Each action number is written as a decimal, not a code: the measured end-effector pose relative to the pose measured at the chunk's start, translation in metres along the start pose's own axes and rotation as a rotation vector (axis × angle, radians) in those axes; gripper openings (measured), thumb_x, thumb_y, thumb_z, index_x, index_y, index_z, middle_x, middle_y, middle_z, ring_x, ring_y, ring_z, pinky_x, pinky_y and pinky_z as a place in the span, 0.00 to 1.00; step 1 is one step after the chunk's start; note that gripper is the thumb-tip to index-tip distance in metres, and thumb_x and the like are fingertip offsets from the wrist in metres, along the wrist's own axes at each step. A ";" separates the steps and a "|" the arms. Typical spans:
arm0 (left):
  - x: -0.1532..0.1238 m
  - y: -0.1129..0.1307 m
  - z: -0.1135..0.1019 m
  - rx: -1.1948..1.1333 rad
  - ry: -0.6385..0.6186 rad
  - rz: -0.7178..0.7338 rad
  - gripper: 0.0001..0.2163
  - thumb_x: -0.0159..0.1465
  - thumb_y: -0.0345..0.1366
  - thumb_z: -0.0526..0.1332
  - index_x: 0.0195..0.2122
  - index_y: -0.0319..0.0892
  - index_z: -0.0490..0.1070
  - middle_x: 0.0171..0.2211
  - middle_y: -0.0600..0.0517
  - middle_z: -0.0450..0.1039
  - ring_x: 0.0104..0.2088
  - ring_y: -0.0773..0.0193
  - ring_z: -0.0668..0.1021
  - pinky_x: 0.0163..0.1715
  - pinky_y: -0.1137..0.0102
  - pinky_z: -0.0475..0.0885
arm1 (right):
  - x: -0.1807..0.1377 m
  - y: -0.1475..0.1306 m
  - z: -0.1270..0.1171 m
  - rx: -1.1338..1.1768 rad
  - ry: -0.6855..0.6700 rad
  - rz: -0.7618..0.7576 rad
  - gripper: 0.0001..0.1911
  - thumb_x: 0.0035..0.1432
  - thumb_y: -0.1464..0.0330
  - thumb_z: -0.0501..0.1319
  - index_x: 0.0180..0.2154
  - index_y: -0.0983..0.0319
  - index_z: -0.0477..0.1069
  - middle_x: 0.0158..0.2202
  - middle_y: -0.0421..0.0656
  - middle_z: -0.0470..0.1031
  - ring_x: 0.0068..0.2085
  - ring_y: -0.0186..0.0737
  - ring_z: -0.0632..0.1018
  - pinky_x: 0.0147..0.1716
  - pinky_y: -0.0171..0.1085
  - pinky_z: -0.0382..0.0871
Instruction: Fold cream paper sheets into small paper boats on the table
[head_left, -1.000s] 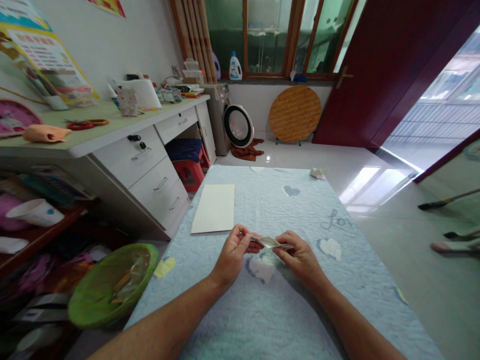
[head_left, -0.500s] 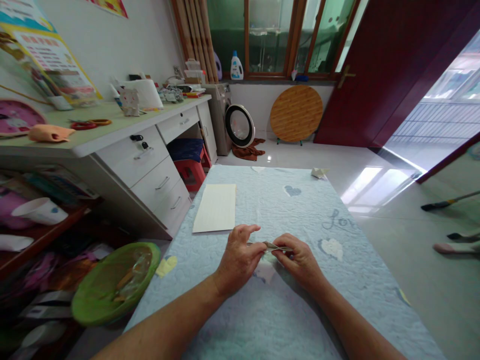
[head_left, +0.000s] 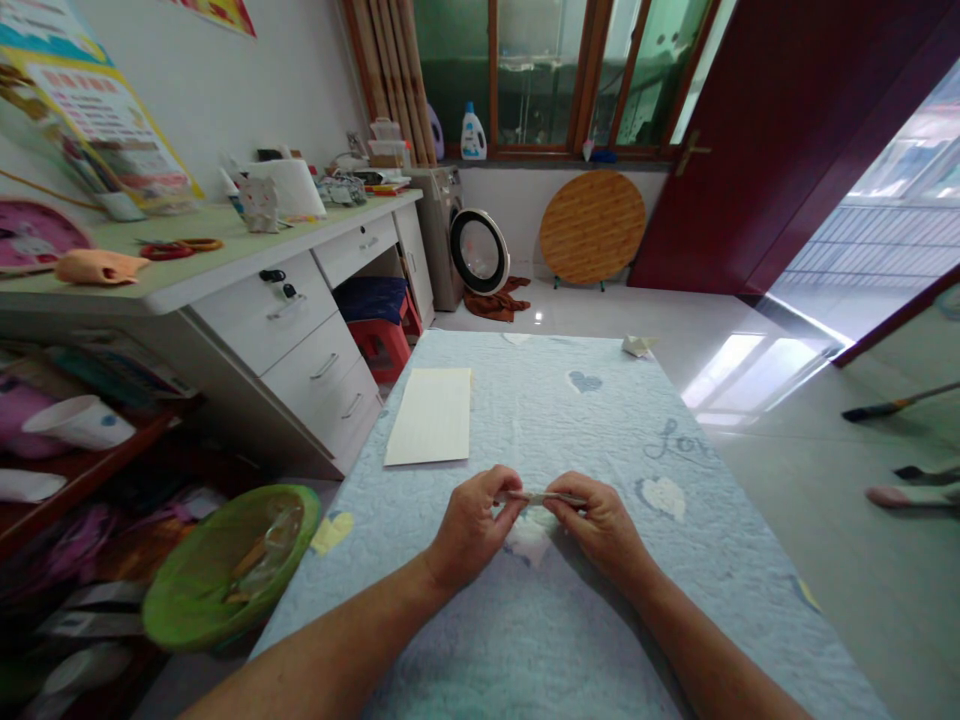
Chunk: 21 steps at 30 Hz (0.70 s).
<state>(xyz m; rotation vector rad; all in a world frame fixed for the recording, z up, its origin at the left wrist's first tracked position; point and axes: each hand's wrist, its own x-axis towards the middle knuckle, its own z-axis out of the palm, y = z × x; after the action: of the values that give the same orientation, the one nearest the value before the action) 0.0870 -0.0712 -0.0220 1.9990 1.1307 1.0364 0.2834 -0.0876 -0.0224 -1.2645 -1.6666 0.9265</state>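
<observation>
Between my two hands a small, narrow piece of folded paper [head_left: 535,497] is held level, just above the cloth. My left hand [head_left: 478,520] pinches its left end between thumb and bent fingers. Its right end is in the closed fingers of my right hand [head_left: 596,520]. Most of the paper is covered by my fingers, so its full shape is hidden. A pad of pale lined paper [head_left: 430,417] lies flat beyond my left hand. Near the table's far right corner sits a small folded paper piece [head_left: 637,346].
A light blue quilted cloth [head_left: 585,620] covers the table. Left of it stands a green basin [head_left: 225,570] with plastic inside, near a white desk [head_left: 315,290] with drawers. Farther back are a red stool [head_left: 382,335], an open washing machine [head_left: 442,235] and a round wooden tabletop [head_left: 592,225].
My left hand's fingers have come down from a raised position and closed on the paper's left end. The paper now looks flatter and straighter. My right hand keeps its grip.
</observation>
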 end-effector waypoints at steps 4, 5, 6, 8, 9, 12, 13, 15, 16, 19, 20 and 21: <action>-0.001 0.002 0.001 -0.140 0.006 -0.171 0.09 0.61 0.31 0.64 0.42 0.45 0.68 0.31 0.56 0.76 0.30 0.66 0.78 0.28 0.75 0.68 | 0.001 0.003 0.003 0.147 -0.004 0.143 0.06 0.54 0.65 0.62 0.32 0.61 0.74 0.25 0.38 0.70 0.26 0.34 0.69 0.26 0.33 0.61; -0.001 0.002 0.000 -0.162 0.006 -0.190 0.10 0.61 0.32 0.64 0.43 0.45 0.67 0.31 0.56 0.76 0.30 0.66 0.78 0.28 0.75 0.68 | 0.001 0.003 0.004 0.197 0.004 0.185 0.08 0.53 0.65 0.64 0.35 0.61 0.73 0.25 0.37 0.70 0.25 0.34 0.69 0.25 0.33 0.60; 0.000 0.003 0.000 -0.179 0.007 -0.202 0.11 0.60 0.33 0.64 0.43 0.45 0.67 0.30 0.56 0.76 0.30 0.65 0.78 0.28 0.75 0.68 | 0.002 0.003 0.005 0.244 0.011 0.217 0.11 0.51 0.64 0.65 0.38 0.61 0.73 0.25 0.37 0.70 0.25 0.33 0.68 0.25 0.33 0.60; 0.000 0.005 0.000 -0.211 0.015 -0.209 0.11 0.60 0.33 0.65 0.44 0.45 0.67 0.30 0.56 0.75 0.31 0.65 0.78 0.29 0.75 0.68 | 0.004 0.003 0.007 0.307 0.007 0.235 0.13 0.49 0.63 0.66 0.37 0.61 0.72 0.25 0.36 0.68 0.25 0.33 0.67 0.24 0.32 0.60; 0.000 0.006 0.000 -0.234 0.025 -0.207 0.12 0.60 0.33 0.65 0.44 0.45 0.67 0.31 0.56 0.75 0.32 0.65 0.78 0.30 0.75 0.69 | 0.005 0.002 0.007 0.320 -0.005 0.226 0.11 0.49 0.63 0.67 0.33 0.61 0.71 0.24 0.36 0.67 0.24 0.32 0.66 0.24 0.32 0.59; 0.001 0.009 0.001 -0.386 0.087 -0.221 0.21 0.57 0.30 0.66 0.50 0.47 0.63 0.40 0.54 0.73 0.33 0.67 0.78 0.36 0.73 0.70 | 0.006 -0.003 0.006 0.335 -0.022 0.187 0.14 0.51 0.60 0.67 0.23 0.62 0.68 0.21 0.36 0.63 0.24 0.31 0.64 0.24 0.32 0.57; 0.002 0.009 0.002 -0.466 0.119 -0.245 0.25 0.56 0.30 0.67 0.53 0.48 0.61 0.43 0.53 0.72 0.33 0.69 0.77 0.36 0.73 0.70 | 0.006 -0.004 0.005 0.349 -0.012 0.184 0.16 0.51 0.59 0.67 0.22 0.61 0.67 0.20 0.36 0.62 0.23 0.31 0.63 0.24 0.32 0.56; 0.003 0.009 0.005 -0.634 0.151 -0.324 0.29 0.53 0.32 0.70 0.53 0.48 0.60 0.45 0.53 0.70 0.30 0.71 0.75 0.32 0.74 0.70 | 0.006 -0.006 0.004 0.384 0.019 0.194 0.18 0.51 0.58 0.67 0.21 0.61 0.66 0.20 0.36 0.62 0.23 0.31 0.63 0.23 0.32 0.56; 0.004 0.009 0.006 -0.697 0.133 -0.367 0.28 0.52 0.34 0.71 0.51 0.46 0.62 0.42 0.54 0.71 0.28 0.72 0.74 0.30 0.75 0.68 | 0.005 -0.006 0.003 0.400 0.033 0.203 0.18 0.50 0.57 0.68 0.21 0.61 0.66 0.20 0.36 0.63 0.23 0.31 0.64 0.23 0.32 0.56; 0.006 0.007 0.008 -0.739 0.007 -0.428 0.15 0.55 0.40 0.70 0.39 0.39 0.70 0.28 0.55 0.71 0.25 0.70 0.71 0.26 0.76 0.65 | 0.005 -0.004 0.004 0.421 0.039 0.227 0.17 0.49 0.57 0.68 0.22 0.61 0.67 0.20 0.37 0.65 0.23 0.32 0.65 0.24 0.33 0.57; 0.007 0.007 0.008 -0.711 -0.024 -0.418 0.13 0.57 0.42 0.69 0.34 0.38 0.72 0.25 0.55 0.70 0.25 0.69 0.70 0.26 0.75 0.65 | 0.005 -0.003 0.005 0.418 0.028 0.225 0.17 0.49 0.57 0.68 0.22 0.62 0.68 0.20 0.37 0.65 0.23 0.33 0.65 0.24 0.33 0.57; 0.007 0.007 0.008 -0.677 -0.040 -0.401 0.12 0.58 0.43 0.67 0.31 0.37 0.73 0.23 0.55 0.69 0.25 0.69 0.70 0.26 0.75 0.65 | 0.005 -0.002 0.005 0.411 0.016 0.219 0.18 0.50 0.56 0.68 0.22 0.62 0.68 0.19 0.37 0.65 0.23 0.32 0.65 0.24 0.33 0.57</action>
<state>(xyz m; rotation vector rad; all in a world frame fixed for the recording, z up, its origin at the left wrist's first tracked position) 0.0990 -0.0692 -0.0180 1.1995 0.9372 0.9862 0.2770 -0.0837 -0.0218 -1.1758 -1.2551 1.3099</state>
